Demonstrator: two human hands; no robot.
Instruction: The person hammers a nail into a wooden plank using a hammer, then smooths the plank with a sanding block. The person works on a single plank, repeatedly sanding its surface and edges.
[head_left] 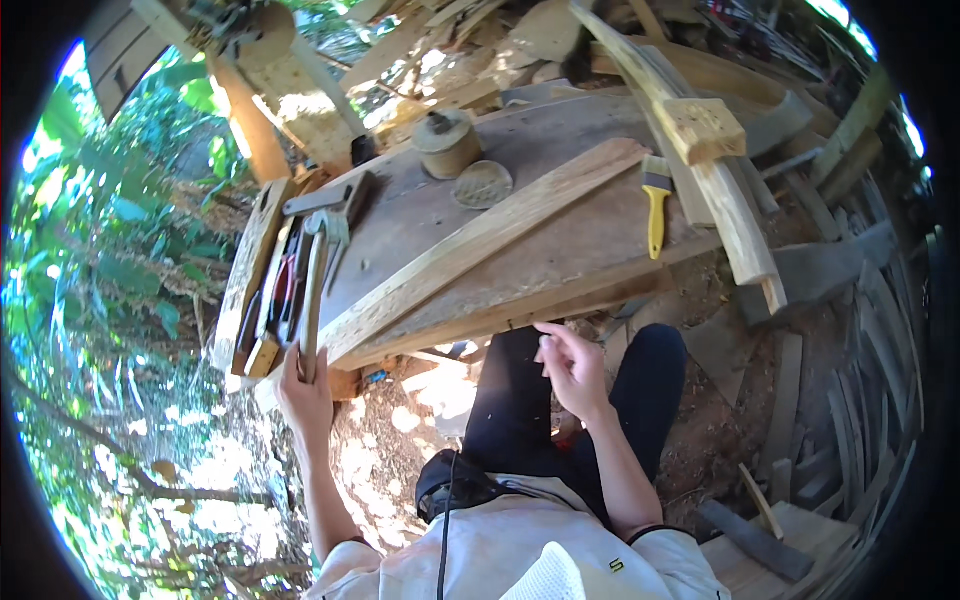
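My left hand (304, 392) is closed round the lower end of the wooden handle of a claw hammer (314, 280). The hammer's metal head lies up over the left end of the workbench (400, 210). My right hand (574, 372) is just off the bench's near edge, above my legs. Its fingers are curled together at the tips; anything between them is too small to make out. A long wooden plank (480, 236) lies slantwise across the bench, its near left end close to my left hand.
Left of the hammer, a wooden tool holder (252, 270) contains several tools. Towards the back stand a round lidded pot (446, 145) and a small round dish (483, 186). A yellow-handled paintbrush (656, 205) lies right. Beyond it, a wooden mallet (704, 130) rests near wood scraps.
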